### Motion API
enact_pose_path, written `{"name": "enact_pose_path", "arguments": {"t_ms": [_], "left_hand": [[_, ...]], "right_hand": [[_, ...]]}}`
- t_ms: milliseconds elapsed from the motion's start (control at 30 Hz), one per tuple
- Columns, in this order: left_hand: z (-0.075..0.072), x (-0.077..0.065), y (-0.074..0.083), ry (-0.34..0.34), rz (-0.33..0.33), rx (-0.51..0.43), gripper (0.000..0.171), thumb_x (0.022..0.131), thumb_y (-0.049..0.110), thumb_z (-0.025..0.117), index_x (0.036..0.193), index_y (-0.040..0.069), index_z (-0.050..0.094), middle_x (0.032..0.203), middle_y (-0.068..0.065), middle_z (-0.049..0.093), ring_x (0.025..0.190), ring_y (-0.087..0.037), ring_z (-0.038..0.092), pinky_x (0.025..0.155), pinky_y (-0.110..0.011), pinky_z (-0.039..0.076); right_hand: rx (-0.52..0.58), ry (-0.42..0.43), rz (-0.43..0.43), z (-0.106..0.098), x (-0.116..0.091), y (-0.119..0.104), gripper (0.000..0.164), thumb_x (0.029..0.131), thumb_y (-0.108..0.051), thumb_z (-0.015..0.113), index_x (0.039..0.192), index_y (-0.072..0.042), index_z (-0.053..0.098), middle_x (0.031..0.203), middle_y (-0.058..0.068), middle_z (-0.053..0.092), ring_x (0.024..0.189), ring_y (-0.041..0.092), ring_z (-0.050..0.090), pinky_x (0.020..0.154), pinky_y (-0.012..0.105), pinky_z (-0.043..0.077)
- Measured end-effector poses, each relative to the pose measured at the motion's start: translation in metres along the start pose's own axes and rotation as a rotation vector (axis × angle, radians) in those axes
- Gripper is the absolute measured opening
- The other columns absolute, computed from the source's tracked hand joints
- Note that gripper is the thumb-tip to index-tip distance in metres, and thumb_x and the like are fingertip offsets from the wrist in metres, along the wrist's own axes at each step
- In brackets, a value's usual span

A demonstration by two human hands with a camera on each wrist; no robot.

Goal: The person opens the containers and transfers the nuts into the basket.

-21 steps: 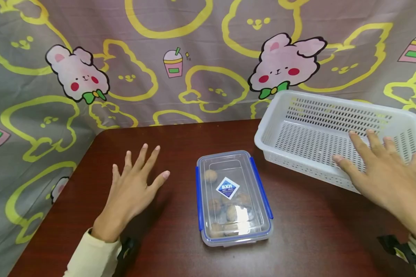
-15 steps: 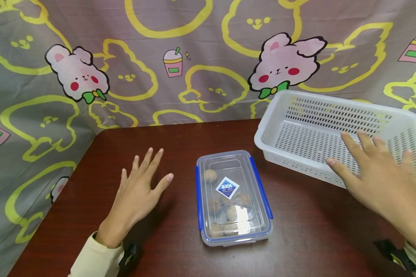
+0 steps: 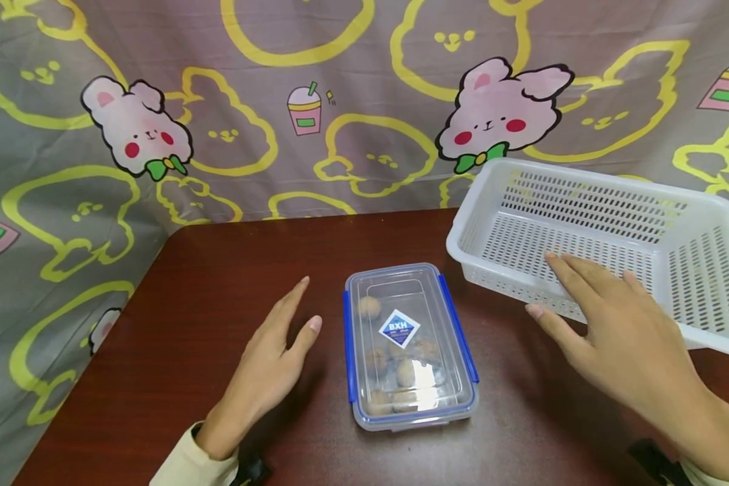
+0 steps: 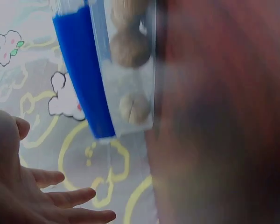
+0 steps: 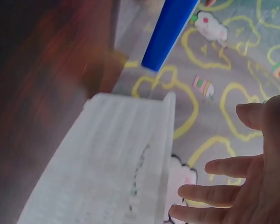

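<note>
A clear lidded food container (image 3: 428, 320) with blue side clips (image 3: 349, 347) lies on the table in the head view. Through its wall in the left wrist view show several round, light-brown walnuts (image 4: 134, 108). To the left of the container is my left hand (image 3: 264, 371), fingers extended and thumb spread, holding nothing. My right hand (image 3: 622, 341) is on the other side, also with straight fingers and nothing in its grasp; it overlaps the front rim of a white plastic basket (image 3: 522, 293) in the head view.
The perforated basket stands at the back right of the dark wooden table (image 3: 267, 243). Behind the table hangs a patterned cloth (image 3: 364, 88) with rabbits and yellow outlines. A diamond-shaped label (image 3: 399, 329) is on the container's lid.
Both hands have moved inward toward the container and slightly nearer the body, the right one leaving more of the basket visible. Container and basket have stayed in place.
</note>
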State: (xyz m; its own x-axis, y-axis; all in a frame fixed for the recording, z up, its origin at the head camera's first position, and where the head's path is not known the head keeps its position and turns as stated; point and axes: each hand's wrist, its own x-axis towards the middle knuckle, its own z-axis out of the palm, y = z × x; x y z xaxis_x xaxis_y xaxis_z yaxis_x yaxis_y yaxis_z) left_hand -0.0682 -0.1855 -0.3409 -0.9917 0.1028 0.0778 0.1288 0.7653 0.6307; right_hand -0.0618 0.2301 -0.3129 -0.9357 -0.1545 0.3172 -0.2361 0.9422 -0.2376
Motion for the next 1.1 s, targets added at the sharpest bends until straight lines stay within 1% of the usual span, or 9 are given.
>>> {"name": "enact_pose_path", "arguments": {"t_ms": [167,333,433,533,667,800,900,967,1100], "left_hand": [[0.013,-0.005,0.003,-0.005,-0.016,-0.182,0.059,0.111,0.042,0.049,0.166,0.036,0.027,0.168,-0.003,0.039,0.157,-0.028,0.032,0.126,-0.063,0.030],[0.023,-0.007,0.009,-0.030,-0.075,-0.358,0.056,0.112,0.037,0.048,0.165,0.031,0.031,0.167,-0.009,0.040,0.156,-0.031,0.034,0.126,-0.062,0.032],[0.030,-0.010,0.015,-0.042,-0.097,-0.447,0.055,0.113,0.034,0.046,0.165,0.032,0.029,0.168,-0.011,0.037,0.157,-0.033,0.032,0.127,-0.063,0.029],[0.038,-0.013,0.020,-0.039,-0.102,-0.515,0.056,0.113,0.030,0.046,0.166,0.030,0.028,0.169,-0.014,0.035,0.158,-0.033,0.029,0.128,-0.061,0.027],[0.049,-0.016,0.026,-0.047,-0.105,-0.601,0.057,0.113,0.028,0.044,0.167,0.027,0.024,0.170,-0.015,0.032,0.159,-0.035,0.027,0.128,-0.060,0.026],[0.057,-0.016,0.030,-0.061,-0.130,-0.648,0.057,0.114,0.028,0.042,0.167,0.032,0.021,0.172,-0.012,0.028,0.159,-0.035,0.025,0.130,-0.060,0.022],[0.062,-0.017,0.033,-0.077,-0.158,-0.658,0.058,0.114,0.026,0.040,0.167,0.037,0.020,0.174,-0.010,0.023,0.159,-0.036,0.025,0.130,-0.062,0.018],[0.063,-0.018,0.035,-0.090,-0.171,-0.651,0.059,0.114,0.026,0.039,0.167,0.039,0.018,0.175,-0.011,0.021,0.157,-0.039,0.027,0.129,-0.065,0.020],[0.067,-0.020,0.037,-0.118,-0.195,-0.658,0.059,0.114,0.029,0.038,0.166,0.044,0.015,0.176,-0.010,0.016,0.156,-0.041,0.027,0.126,-0.069,0.023]], "right_hand": [[0.082,0.026,-0.036,0.003,-0.006,-0.015,0.074,0.096,-0.048,0.072,0.159,-0.016,0.047,0.153,0.020,0.055,0.134,0.051,0.050,0.105,0.070,0.042],[0.175,0.023,-0.068,0.009,-0.011,-0.030,0.072,0.096,-0.044,0.074,0.160,-0.022,0.047,0.154,0.015,0.056,0.138,0.046,0.052,0.102,0.071,0.045],[0.230,-0.032,-0.052,0.015,-0.013,-0.039,0.070,0.099,-0.045,0.070,0.161,-0.026,0.043,0.157,0.011,0.053,0.142,0.044,0.050,0.103,0.072,0.044],[0.320,-0.127,-0.012,0.021,-0.013,-0.047,0.067,0.103,-0.046,0.064,0.163,-0.032,0.038,0.162,0.007,0.048,0.147,0.042,0.045,0.107,0.073,0.041],[0.484,-0.218,0.022,0.035,-0.008,-0.054,0.062,0.106,-0.043,0.059,0.163,-0.030,0.038,0.163,0.007,0.046,0.148,0.040,0.043,0.111,0.071,0.041],[0.664,-0.281,0.060,0.050,-0.003,-0.060,0.060,0.109,-0.038,0.055,0.164,-0.021,0.037,0.160,0.013,0.048,0.143,0.039,0.051,0.111,0.066,0.047],[0.792,-0.317,0.103,0.060,0.000,-0.064,0.061,0.111,-0.034,0.052,0.166,-0.018,0.032,0.161,0.016,0.047,0.143,0.039,0.052,0.112,0.060,0.048],[0.857,-0.338,0.135,0.065,0.001,-0.066,0.061,0.111,-0.034,0.050,0.167,-0.020,0.028,0.162,0.018,0.044,0.144,0.041,0.050,0.112,0.059,0.048],[0.911,-0.376,0.203,0.072,0.004,-0.069,0.062,0.112,-0.038,0.047,0.168,-0.031,0.023,0.165,0.017,0.039,0.147,0.042,0.044,0.111,0.060,0.050]]}}
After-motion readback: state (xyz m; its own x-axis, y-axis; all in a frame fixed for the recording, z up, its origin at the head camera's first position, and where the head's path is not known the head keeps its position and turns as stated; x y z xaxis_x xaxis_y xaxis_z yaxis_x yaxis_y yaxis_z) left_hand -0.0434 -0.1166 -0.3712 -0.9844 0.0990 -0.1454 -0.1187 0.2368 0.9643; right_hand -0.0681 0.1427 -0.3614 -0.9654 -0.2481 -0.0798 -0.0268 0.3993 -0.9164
